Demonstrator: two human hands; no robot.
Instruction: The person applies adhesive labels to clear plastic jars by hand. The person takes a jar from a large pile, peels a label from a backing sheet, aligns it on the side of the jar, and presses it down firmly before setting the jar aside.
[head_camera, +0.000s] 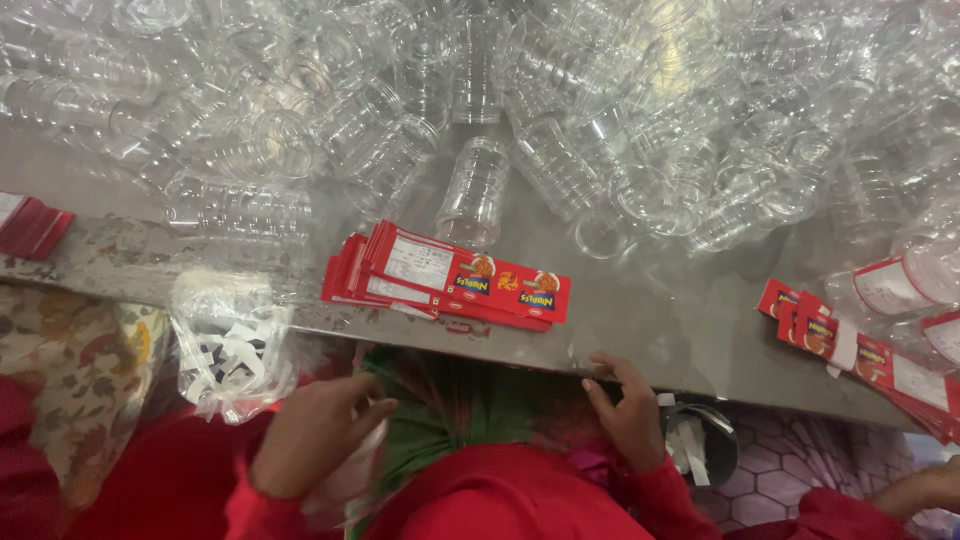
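- The left hand (315, 430) hangs below the near edge of the grey table (650, 320), fingers curled loosely together over a bit of pale material that I can't make out; whether it grips it, I cannot tell.
- Just up and to the left of that hand, a clear plastic bag (230, 345) of white strips droops over the table's near edge.
- The right hand (625, 405) rests its fingertips (600, 360) against the underside of the near edge, fingers spread a little and closed on nothing.
- A fanned stack of red labels (450, 280) lies at the near edge, between the two hands.
- More red labels (860, 350) sit toward the near right corner.
- Clear plastic jars (475, 190) are heaped across the far side of the table.
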